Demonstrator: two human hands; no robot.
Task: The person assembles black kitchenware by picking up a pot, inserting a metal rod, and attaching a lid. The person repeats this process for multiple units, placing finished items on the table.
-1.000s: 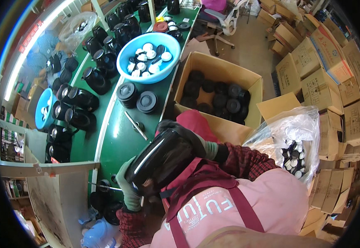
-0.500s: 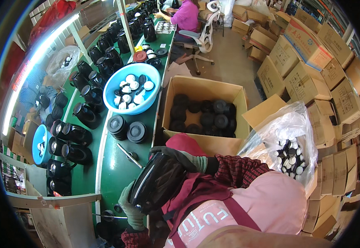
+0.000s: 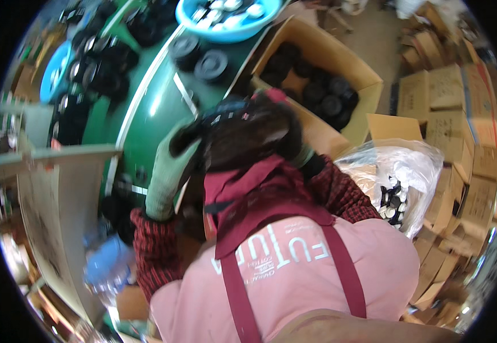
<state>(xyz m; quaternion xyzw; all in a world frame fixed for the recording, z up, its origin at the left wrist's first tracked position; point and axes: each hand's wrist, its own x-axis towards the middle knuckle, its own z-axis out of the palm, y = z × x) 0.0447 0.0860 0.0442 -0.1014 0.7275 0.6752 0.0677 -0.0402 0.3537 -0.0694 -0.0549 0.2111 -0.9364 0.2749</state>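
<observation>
A glossy black jug [image 3: 240, 143], blurred by motion, lies across my lap over the dark red apron [image 3: 260, 194]. My left hand [image 3: 175, 154], in a grey-green glove with dark finger coating, grips its left end. Around its right end curls my right hand [image 3: 295, 128], in a similar glove and partly smeared. On the green bench, beyond the jug, two stacks of round black lids [image 3: 211, 64] stand side by side. A pale bar-shaped tool [image 3: 185, 94] lies between them and my left hand.
Beyond the lids sits a blue basin [image 3: 231, 35] of white and black caps. More black jugs [image 3: 103, 68] stand along the bench's left side. An open carton [image 3: 363, 74] of round black parts is at the right, beside a plastic bag [image 3: 425, 157] of small parts. Stacked cartons [image 3: 448, 131] line the far right.
My view has swung, so bench and basin sit higher in the picture. The jug has turned from steeply tilted to nearly level across my lap, still in both hands.
</observation>
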